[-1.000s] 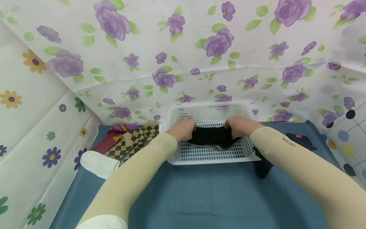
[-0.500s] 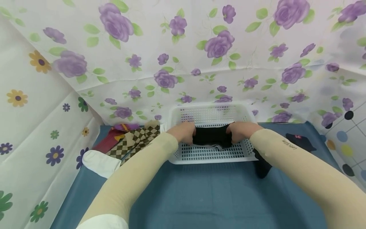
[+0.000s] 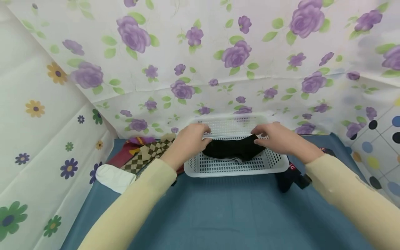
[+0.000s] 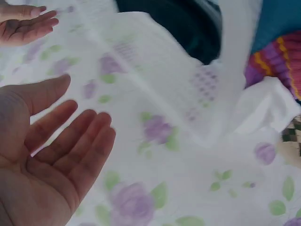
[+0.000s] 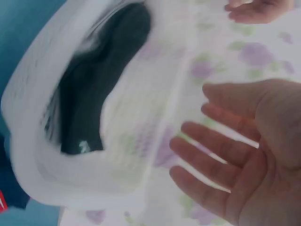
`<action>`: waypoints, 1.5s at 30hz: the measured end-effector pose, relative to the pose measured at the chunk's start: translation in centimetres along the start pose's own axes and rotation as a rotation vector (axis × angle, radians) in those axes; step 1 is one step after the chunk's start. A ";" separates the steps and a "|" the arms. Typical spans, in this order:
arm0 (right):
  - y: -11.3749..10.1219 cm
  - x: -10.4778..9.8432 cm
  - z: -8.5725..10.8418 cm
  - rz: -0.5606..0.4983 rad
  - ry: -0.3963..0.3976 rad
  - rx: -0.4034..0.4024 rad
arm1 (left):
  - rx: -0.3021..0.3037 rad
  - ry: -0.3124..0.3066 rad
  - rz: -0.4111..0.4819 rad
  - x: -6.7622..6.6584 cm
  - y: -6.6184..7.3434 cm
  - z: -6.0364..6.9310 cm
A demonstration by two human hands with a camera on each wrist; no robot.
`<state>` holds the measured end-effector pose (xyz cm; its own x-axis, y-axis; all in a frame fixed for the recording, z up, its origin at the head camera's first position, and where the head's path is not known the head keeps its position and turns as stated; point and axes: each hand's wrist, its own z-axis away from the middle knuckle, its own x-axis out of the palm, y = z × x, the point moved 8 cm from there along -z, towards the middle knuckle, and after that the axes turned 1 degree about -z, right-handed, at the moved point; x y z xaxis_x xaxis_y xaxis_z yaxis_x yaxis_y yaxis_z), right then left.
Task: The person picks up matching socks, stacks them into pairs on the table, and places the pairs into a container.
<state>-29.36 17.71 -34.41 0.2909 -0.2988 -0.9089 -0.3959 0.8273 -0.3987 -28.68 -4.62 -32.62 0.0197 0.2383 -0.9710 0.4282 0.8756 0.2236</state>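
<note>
A black sock (image 3: pixel 232 149) lies in the white perforated basket (image 3: pixel 237 172), with a grey-white layer showing along its near edge. My left hand (image 3: pixel 191 139) hovers over the basket's left end, fingers relaxed and nothing in them. Above the right end is my right hand (image 3: pixel 276 137), likewise holding nothing. Both wrist views show spread, loose fingers apart from the sock: the left hand (image 4: pixel 61 146) and the right hand (image 5: pixel 235 150). In the right wrist view a small pale mark shows on one end of the black sock (image 5: pixel 89 103).
Left of the basket lie a white sock (image 3: pixel 115 177), brown checkered socks (image 3: pixel 147 154) and a maroon sock (image 3: pixel 122 156) with purple and yellow. Dark socks (image 3: pixel 285 178) with red labels lie to the right. A flowered sheet (image 3: pixel 212 62) rises behind the blue tabletop (image 3: pixel 218 215).
Both hands have let go of the black sock and lifted up and outward, the left to the left, the right to the right. The sock stays in the basket.
</note>
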 end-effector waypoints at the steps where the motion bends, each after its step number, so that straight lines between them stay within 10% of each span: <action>1: -0.3 -0.2 1.0 -0.012 0.030 0.002 | 0.015 0.053 0.000 -0.6 0.3 0.9; 8: -1.5 0.1 7.1 0.011 0.233 0.007 | 0.084 0.362 0.005 -2.5 1.6 7.1; 15: -0.8 3.3 10.6 -0.024 0.311 0.047 | 0.105 0.485 0.049 0.2 3.2 11.7; 27: 3.0 6.5 12.8 -0.045 0.418 0.158 | 0.020 0.306 0.145 8.1 2.7 15.6; 37: 8.7 5.5 12.9 -0.076 0.585 0.326 | -0.040 0.175 0.107 10.0 1.6 15.4; 45: 14.3 7.8 10.0 -0.125 0.441 0.417 | -0.116 0.070 0.103 11.3 0.9 15.0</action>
<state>-24.06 31.94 -45.95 -0.1095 -0.5007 -0.8587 0.0176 0.8627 -0.5053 -14.47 -7.44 -44.61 -0.0068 0.3546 -0.9350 0.3200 0.8866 0.3339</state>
